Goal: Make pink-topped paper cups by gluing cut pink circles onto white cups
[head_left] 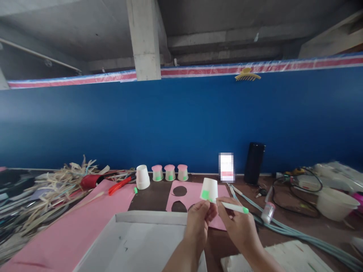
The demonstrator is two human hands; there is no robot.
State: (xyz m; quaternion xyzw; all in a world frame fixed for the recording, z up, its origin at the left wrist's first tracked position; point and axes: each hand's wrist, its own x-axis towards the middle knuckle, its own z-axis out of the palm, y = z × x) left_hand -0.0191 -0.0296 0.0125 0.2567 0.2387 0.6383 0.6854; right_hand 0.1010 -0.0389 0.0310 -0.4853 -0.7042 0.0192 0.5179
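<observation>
My left hand holds a small white paper cup upside down, with a green patch coloured on its side. My right hand grips a green-capped marker whose tip points at the cup's lower rim. Both hands hover above a pink sheet with round holes cut out of it. Behind, near the blue wall, stand an upturned white cup and three small cups with pink tops and green patches.
A white shallow box lies in front of me. A large pink sheet, red scissors and a pile of straw strips are at the left. Cables, a white bowl, a small bottle and a black cylinder are at the right.
</observation>
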